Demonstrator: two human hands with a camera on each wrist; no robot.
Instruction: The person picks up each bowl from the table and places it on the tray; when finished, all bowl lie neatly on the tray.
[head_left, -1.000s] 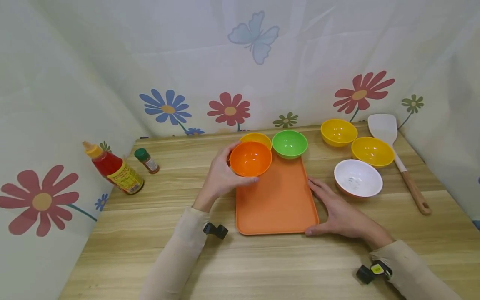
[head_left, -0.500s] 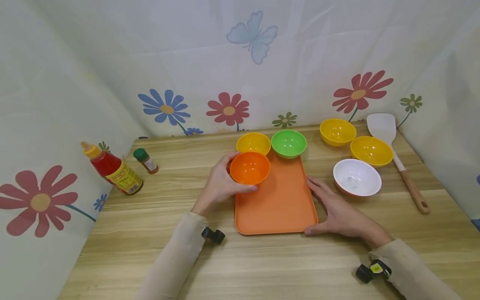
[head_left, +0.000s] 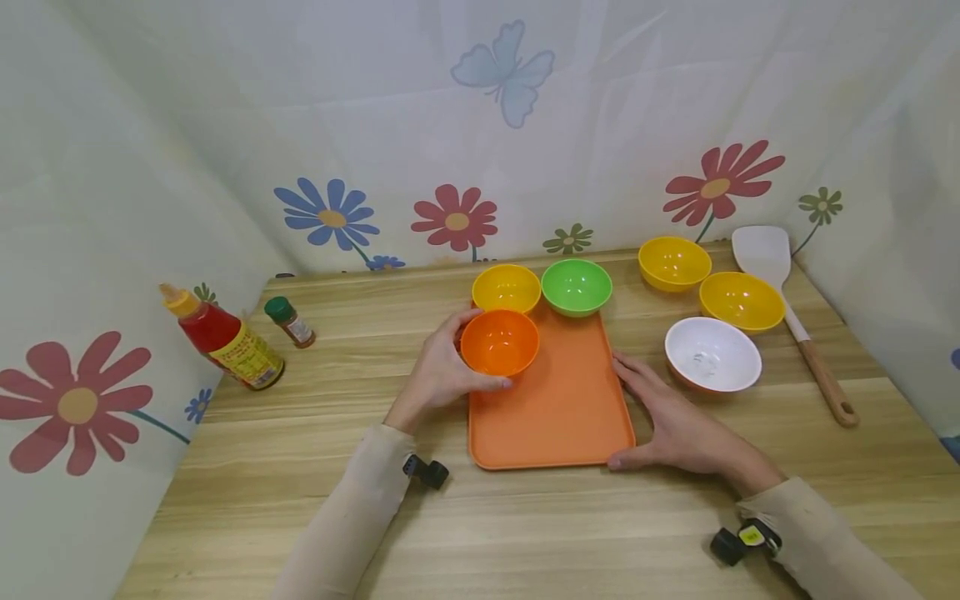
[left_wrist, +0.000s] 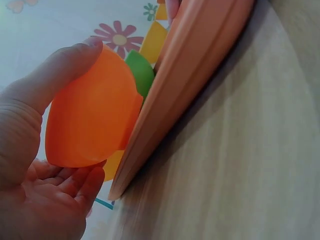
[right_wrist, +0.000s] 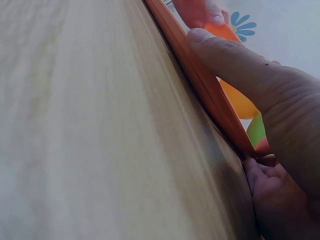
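1 orange bowl (head_left: 498, 342) gripped in left hand (head_left: 438, 371), right hand (head_left: 675, 425) flat against tray (head_left: 558, 408) edge

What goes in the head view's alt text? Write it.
A left hand holds an orange bowl at an orange tray's far left corner; the right hand rests flat against its right edge.

Left hand (head_left: 438, 375) holds orange bowl (head_left: 499, 342) (upright) on tray (head_left: 555, 400).
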